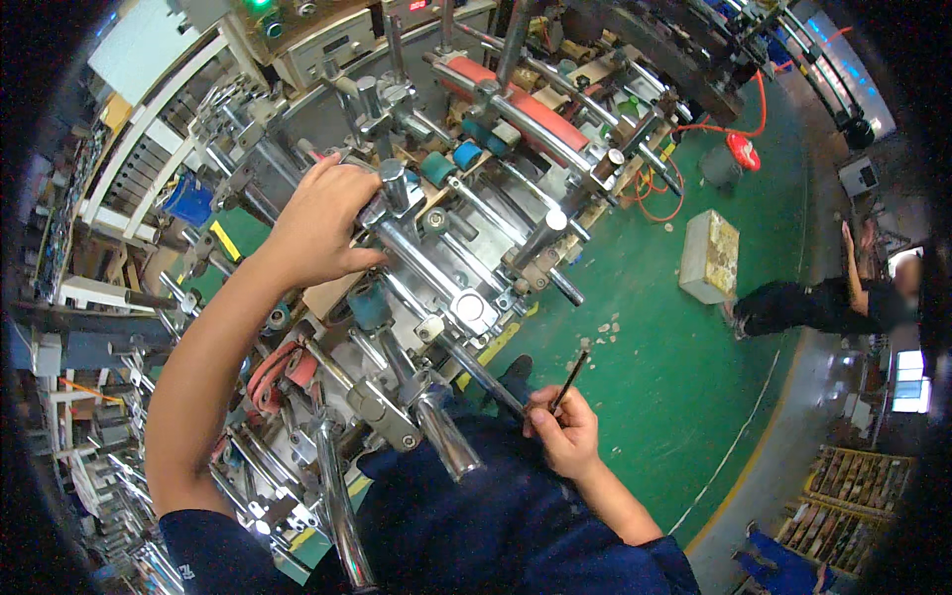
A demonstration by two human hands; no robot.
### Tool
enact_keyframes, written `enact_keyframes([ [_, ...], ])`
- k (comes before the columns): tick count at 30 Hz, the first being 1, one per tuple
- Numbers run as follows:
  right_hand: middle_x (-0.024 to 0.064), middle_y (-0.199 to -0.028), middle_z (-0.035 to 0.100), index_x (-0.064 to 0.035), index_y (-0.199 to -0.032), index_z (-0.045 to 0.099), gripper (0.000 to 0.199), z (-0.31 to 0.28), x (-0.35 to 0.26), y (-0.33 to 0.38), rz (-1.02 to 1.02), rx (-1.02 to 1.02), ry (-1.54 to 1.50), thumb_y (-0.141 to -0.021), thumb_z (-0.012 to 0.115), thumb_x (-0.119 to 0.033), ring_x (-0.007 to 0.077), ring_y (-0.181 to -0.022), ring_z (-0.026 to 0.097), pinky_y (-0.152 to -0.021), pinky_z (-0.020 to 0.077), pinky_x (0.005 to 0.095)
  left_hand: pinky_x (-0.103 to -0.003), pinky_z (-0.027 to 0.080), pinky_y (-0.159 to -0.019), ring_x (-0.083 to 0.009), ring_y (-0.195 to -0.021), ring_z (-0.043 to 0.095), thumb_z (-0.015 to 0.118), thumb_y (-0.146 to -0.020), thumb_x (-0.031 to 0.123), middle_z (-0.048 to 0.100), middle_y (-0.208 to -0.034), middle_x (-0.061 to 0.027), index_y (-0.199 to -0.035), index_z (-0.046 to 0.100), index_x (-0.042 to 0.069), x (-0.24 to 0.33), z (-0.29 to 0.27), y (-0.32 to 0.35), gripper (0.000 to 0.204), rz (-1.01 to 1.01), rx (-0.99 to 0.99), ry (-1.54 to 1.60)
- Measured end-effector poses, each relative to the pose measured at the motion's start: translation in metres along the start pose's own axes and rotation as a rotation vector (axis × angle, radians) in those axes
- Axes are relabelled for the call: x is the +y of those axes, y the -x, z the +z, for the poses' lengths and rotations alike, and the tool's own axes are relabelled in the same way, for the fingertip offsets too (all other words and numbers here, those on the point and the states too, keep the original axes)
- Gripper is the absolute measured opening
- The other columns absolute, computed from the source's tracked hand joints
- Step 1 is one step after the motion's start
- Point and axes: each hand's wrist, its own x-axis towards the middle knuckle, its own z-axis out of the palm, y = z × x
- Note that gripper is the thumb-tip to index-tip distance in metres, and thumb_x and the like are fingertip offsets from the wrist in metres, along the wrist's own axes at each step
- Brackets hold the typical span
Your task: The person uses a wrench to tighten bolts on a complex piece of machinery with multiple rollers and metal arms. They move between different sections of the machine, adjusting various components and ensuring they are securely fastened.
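Note:
My left hand (322, 223) is stretched out over a machine full of polished steel rods and rollers, its fingers closed around a steel part (389, 198) near a round-topped post. Teal rollers (369, 305) sit just below that hand. My right hand (563, 431) hangs low by my dark blue trousers, pinching a thin dark rod-like tool (572, 377) that points up and to the right. A long steel shaft (476, 369) of the machine runs just left of that hand.
A long red roller (540, 124) lies across the machine's far side. A control box with a green lamp (260, 6) stands at the top. On the green floor are a pale block (710, 256), red cables (739, 149), and another person crouching (823, 302) at the right.

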Motion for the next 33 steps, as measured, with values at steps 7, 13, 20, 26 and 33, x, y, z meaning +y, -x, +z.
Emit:
enact_keyframes([
  [7, 0.0071, -0.08, 0.06, 0.002, -0.094, 0.061, 0.032, -0.03, 0.031, -0.014, 0.022, -0.032, 0.088, -0.102, 0.057, -0.029, 0.013, -0.068, 0.054, -0.064, 0.0449, 0.0275, -0.05, 0.034, -0.113, -0.0355, -0.117, 0.055, 0.084, -0.061, 0.027, 0.064, -0.115, -0.0119, -0.114, 0.063, 0.01, -0.004, 0.001, -0.016, 0.059, -0.032, -0.101, -0.024],
  [13, 0.0061, -0.072, 0.056, -0.0034, -0.078, 0.063, 0.016, -0.042, 0.013, -0.081, -0.401, -0.255, 0.239, -0.089, 0.065, -0.015, 0.0238, -0.068, 0.054, -0.063, 0.0419, 0.0367, -0.05, 0.034, -0.112, -0.034, -0.11, 0.056, 0.085, -0.056, 0.023, 0.063, -0.109, -0.01, -0.118, 0.065, 0.013, 0.005, -0.005, -0.024, 0.066, -0.114, -0.106, 0.032],
  [20, 0.0093, -0.07, 0.059, -0.0063, -0.079, 0.062, 0.015, -0.027, -0.029, -0.14, -0.569, -0.221, 0.447, -0.085, 0.072, -0.016, 0.0292, -0.059, 0.057, -0.056, 0.0436, 0.0391, -0.046, 0.038, -0.105, -0.0291, -0.096, 0.058, 0.088, -0.058, 0.031, 0.061, -0.093, -0.0079, -0.113, 0.069, 0.012, 0.004, 0.008, -0.023, 0.061, -0.096, -0.003, -0.009],
  [26, 0.0128, -0.08, 0.067, -0.0034, -0.089, 0.066, 0.009, 0.018, -0.062, -0.181, -0.484, -0.204, 0.326, -0.09, 0.069, -0.011, 0.0325, -0.07, 0.067, -0.062, 0.0519, 0.0383, -0.047, 0.036, -0.105, -0.0302, -0.097, 0.058, 0.088, -0.061, 0.034, 0.061, -0.094, -0.0079, -0.113, 0.069, 0.012, 0.003, 0.012, -0.025, 0.06, -0.118, 0.015, 0.024],
  [33, 0.0074, -0.073, 0.065, -0.0029, -0.095, 0.066, 0.011, 0.045, -0.052, -0.21, -0.49, -0.081, 0.313, -0.096, 0.065, -0.014, 0.0181, -0.059, 0.06, -0.058, 0.0478, 0.0299, -0.048, 0.034, -0.107, -0.0304, -0.101, 0.058, 0.086, -0.061, 0.03, 0.063, -0.098, -0.0076, -0.115, 0.069, 0.012, 0.001, 0.014, -0.025, 0.059, -0.076, 0.058, 0.005],
])
